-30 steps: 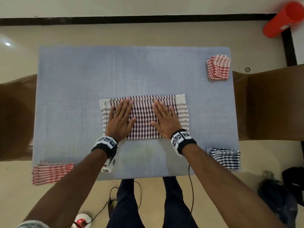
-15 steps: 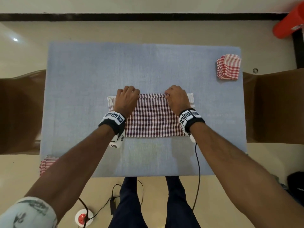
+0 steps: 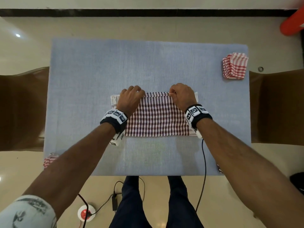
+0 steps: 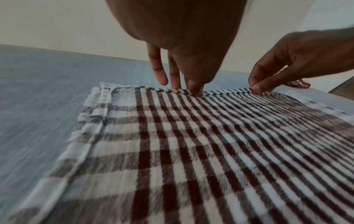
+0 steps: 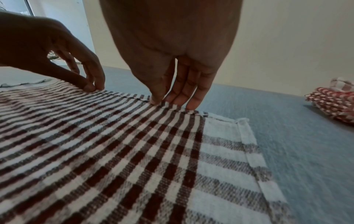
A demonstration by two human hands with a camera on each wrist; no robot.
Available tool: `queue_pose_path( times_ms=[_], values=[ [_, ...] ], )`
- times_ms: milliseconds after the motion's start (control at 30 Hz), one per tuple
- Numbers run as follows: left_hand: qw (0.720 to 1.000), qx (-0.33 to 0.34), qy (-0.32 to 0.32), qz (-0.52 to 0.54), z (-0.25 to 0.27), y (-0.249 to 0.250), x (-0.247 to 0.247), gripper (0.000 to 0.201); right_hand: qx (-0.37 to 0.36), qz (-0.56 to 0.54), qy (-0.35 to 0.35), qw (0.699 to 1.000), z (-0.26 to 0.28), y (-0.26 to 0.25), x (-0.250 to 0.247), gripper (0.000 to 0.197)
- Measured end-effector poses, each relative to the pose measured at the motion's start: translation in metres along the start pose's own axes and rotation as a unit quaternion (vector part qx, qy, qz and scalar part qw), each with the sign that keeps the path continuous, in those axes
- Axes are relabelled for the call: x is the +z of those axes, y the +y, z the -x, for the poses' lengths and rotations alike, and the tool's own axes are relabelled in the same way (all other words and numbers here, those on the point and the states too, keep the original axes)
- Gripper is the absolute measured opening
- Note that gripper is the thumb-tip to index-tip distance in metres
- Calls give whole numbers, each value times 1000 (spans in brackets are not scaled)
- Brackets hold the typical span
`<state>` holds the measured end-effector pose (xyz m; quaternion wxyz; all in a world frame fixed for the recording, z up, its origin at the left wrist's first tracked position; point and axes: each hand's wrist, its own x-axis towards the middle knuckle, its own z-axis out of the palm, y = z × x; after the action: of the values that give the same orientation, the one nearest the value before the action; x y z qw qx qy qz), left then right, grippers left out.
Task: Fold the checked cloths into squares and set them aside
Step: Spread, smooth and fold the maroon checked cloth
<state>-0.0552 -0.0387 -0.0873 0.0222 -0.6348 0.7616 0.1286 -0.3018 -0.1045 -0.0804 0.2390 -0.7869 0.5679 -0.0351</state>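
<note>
A maroon-and-white checked cloth lies folded into a wide strip in the middle of the blue-covered table. My left hand pinches its far edge near the left end, thumb and fingertip meeting on the hem. My right hand pinches the same far edge near the right end. The cloth lies flat below both wrists, its white border showing at each end. A stack of folded red-and-white cloths sits at the table's far right corner.
Another red checked cloth pokes out at the near left table corner, partly hidden by my left arm. Brown chairs stand at both sides. A red cylinder lies on the floor at far right. Cables hang near my legs.
Both hands went from lying flat on the cloth to its far edge, where they curled and pinched the hem. Since half a second ago they hold nearly still.
</note>
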Motion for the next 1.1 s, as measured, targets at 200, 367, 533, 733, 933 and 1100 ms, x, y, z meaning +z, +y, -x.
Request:
queue_pose_path(
  times_ms=[200,367,533,733,933,1100],
  values=[
    [999,-27,2,20,-12,2,-5,14,5,4,4,1000,-6,1,1,9],
    [999,-23,17,30,-12,2,-1,10,27,8,11,1000,-6,-1,5,7],
    [996,-14,82,22,19,10,13,26,119,-10,84,989,27,12,-3,43],
    [997,32,61,22,86,29,28,25,292,-55,43,954,119,46,4,45],
    [996,-74,6,53,143,21,27,23,373,-162,18,913,154,47,20,36],
    [972,-208,-13,111,179,10,15,21,428,-215,-13,878,165,46,14,33]
  ],
)
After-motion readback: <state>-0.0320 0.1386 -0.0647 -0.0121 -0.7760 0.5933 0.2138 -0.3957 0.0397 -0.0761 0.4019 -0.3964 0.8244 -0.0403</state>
